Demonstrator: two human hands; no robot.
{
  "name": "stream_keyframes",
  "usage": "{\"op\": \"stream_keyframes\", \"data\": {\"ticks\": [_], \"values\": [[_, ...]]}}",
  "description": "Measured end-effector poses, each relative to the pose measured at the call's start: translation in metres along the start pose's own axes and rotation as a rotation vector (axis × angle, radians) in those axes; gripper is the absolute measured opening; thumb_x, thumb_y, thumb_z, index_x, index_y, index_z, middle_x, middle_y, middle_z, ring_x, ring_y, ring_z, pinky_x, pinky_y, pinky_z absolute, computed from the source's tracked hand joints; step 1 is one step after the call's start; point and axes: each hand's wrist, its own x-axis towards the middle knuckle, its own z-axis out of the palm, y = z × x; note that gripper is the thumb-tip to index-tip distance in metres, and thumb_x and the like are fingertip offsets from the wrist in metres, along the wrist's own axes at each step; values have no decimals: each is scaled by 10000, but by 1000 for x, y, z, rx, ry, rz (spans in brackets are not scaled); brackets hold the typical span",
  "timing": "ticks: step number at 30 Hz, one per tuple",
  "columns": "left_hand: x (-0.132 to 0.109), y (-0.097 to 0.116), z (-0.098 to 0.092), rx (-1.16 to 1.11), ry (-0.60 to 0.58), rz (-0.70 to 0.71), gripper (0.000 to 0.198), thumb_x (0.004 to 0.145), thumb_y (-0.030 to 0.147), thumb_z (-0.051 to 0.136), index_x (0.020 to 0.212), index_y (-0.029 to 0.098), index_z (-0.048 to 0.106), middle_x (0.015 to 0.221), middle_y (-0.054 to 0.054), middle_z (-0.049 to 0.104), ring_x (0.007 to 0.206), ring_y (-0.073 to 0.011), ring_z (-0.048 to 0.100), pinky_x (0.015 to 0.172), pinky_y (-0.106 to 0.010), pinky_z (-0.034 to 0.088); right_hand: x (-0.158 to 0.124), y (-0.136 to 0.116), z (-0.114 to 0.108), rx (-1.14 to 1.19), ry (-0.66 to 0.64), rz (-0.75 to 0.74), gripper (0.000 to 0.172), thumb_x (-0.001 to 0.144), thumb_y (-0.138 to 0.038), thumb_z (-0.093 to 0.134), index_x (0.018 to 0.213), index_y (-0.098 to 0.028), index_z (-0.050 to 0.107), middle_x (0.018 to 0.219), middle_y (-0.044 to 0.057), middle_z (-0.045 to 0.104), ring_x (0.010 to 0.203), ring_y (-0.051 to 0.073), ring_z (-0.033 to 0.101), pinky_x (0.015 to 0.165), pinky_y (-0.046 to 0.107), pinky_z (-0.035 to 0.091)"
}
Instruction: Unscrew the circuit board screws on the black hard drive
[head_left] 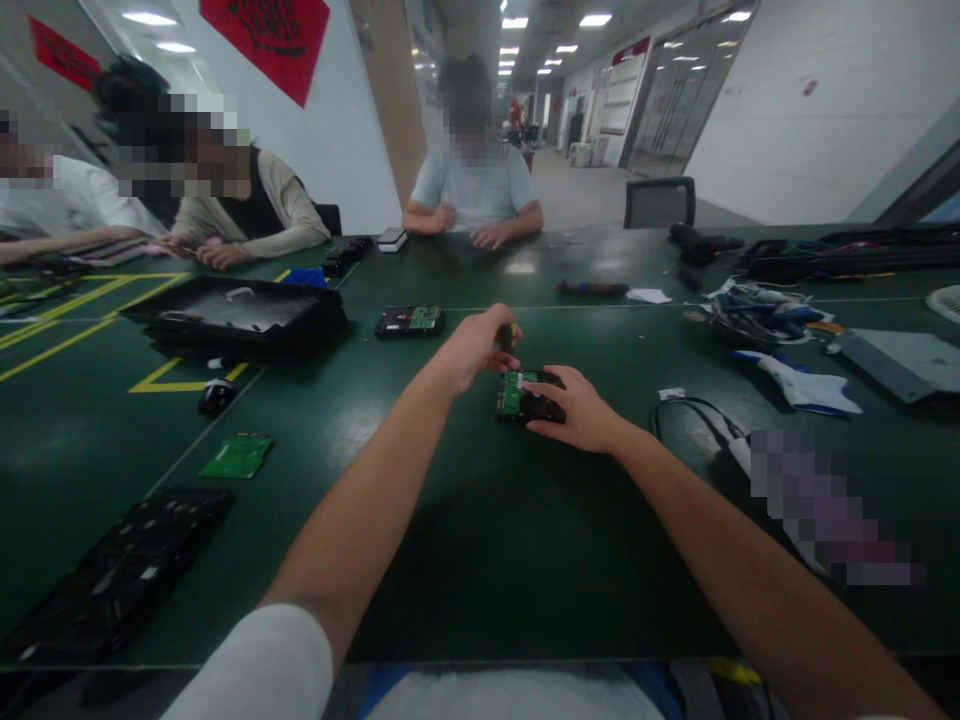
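head: drive (550, 407) crosswise, green board (512, 395) leftward; right hand (583, 412) gripping drive, left hand (478, 350) clutching tool (508, 340).

Left arm (375, 490) in from 7 o'clock, bare forearm aimed at 1. Left hand (476, 345) has fingers curled in a grip, wrist bent slightly toward 2. Right arm (705, 520) in from 4–5 o'clock, forearm aimed at 10. Right hand (581, 412) at left's 4 o'clock, thumb and fingers clamped. Hands near each other, just apart.
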Motion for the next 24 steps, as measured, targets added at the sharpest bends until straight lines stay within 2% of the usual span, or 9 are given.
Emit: {"op": "stream_keyframes", "data": {"ticks": [8,12,19,24], "values": [[1,-3,0,-22,-11,-10,300,920,452,577,961,172,676,926,-83,727,583,-161,694,512,-264,503,0,-1,-1,-3,-17,11,732,931,-658,733,1572,-338,581,1626,184,432,1511,446,407,1211,703,372],[5,-7,-3,-56,24,-10,342,939,508,562,915,178,650,959,-103,757,563,-135,647,512,-253,482,-1,-1,-2,10,-21,17,718,933,-679,722,1564,-365,582,1639,167,427,1515,453,399,1204,728,362],[7,-4,-8,84,92,29,348,918,491,544,855,186,699,927,-95,728,571,-133,596,504,-259,428,-1,2,0,10,-5,-8,716,931,-694,718,1559,-376,586,1634,154,440,1513,445,404,1207,725,366],[5,-4,-4,-33,3,-46,327,913,491,561,911,186,679,933,-104,750,539,-134,603,471,-258,408,-1,3,1,4,-9,-5,722,934,-690,713,1571,-381,574,1646,154,428,1516,449,398,1197,728,373]]}}
